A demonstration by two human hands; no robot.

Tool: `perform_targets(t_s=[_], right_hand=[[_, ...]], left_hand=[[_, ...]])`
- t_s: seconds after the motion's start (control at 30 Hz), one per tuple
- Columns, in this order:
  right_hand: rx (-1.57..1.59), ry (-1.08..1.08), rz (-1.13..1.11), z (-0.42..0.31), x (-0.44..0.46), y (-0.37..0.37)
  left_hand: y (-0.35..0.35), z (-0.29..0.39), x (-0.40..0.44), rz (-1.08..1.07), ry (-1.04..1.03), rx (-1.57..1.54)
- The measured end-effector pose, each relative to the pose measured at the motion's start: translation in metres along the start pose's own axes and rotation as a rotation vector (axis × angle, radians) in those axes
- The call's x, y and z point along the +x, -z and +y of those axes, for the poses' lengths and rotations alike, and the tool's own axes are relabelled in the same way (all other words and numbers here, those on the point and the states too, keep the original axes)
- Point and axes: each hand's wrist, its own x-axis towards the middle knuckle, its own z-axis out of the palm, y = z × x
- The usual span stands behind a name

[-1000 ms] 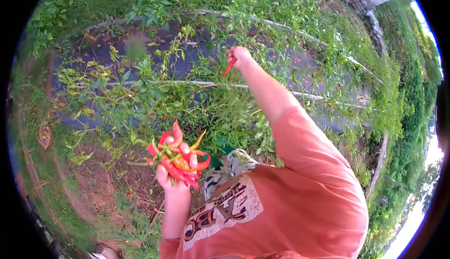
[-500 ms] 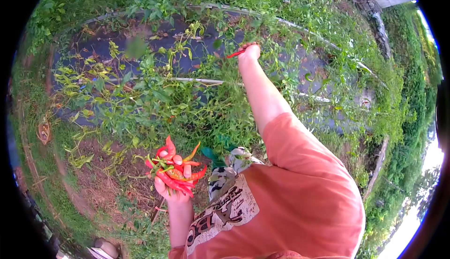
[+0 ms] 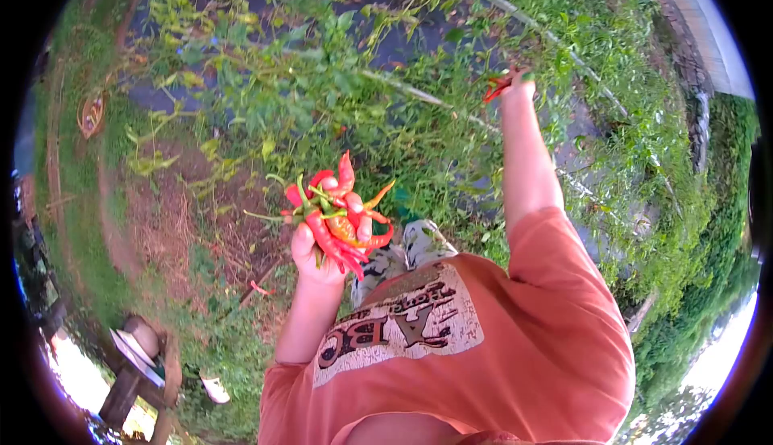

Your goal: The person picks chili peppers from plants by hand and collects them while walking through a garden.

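Observation:
My left hand (image 3: 318, 261) is closed around a thick bunch of red chili peppers (image 3: 334, 227), with green stems poking out and a few orange-tinted pods among them. It is held in front of my orange shirt. My right arm is stretched out over the pepper plants (image 3: 322, 107). At its end, my right hand (image 3: 520, 82) is closed, and red chili pepper (image 3: 496, 88) sticks out from its left side. How many pods it holds is hard to make out, and leaves surround the fingers.
Black mulch sheeting (image 3: 266, 30) shows between the plants, crossed by pale pipes (image 3: 411, 91). A basket (image 3: 91, 115) sits on the grass at left. A small red pepper (image 3: 259, 288) lies on the ground. A wooden structure (image 3: 125, 393) stands at lower left.
The view has turned. My right hand has moved to the right among the plants, still with red pepper in it. My left hand, with its bunch, appears higher and further right.

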Motion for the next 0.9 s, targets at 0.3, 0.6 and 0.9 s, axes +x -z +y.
perform_targets(t_s=[0.3, 0.6, 0.9], right_hand=[[-0.005, -0.319, -0.211, -0.017, -0.025, 0.008], [-1.081, 0.381, -0.738, -0.025, -0.312, 0.011], [-0.553, -0.100, -0.733, 0.161, -0.260, -0.019]], left_hand=[[0.013, 0.014, -0.045, 0.059, -0.150, 0.006], [0.005, 0.027, -0.083, 0.047, -0.273, -0.036], [0.009, 0.059, -0.146, 0.073, -0.419, 0.067]])
